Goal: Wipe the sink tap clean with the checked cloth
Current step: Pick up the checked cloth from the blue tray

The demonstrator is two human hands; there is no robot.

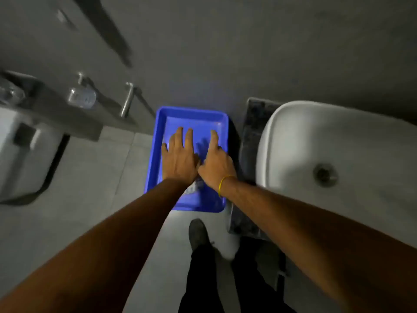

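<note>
A blue plastic tray (162, 123) stands to the left of the white basin (293, 123). Both my hands are down inside it, side by side and touching. My left hand (180, 159) lies flat with its fingers spread. My right hand (214, 163), a yellow band on its wrist, has the index finger stretched out and its other fingers hidden. A pale patterned bit of cloth (194, 188) shows under my wrists, and the image is too blurred to tell the pattern. The basin's drain (325, 175) is visible. No tap is in view.
The basin sits on a dark stone counter (250, 136) at the right. At the left are a grey ledge with a clear soap bottle (82, 98), a metal handle (127, 100) and a white bin (22, 159). My dark shoe (198, 233) stands on the tiled floor.
</note>
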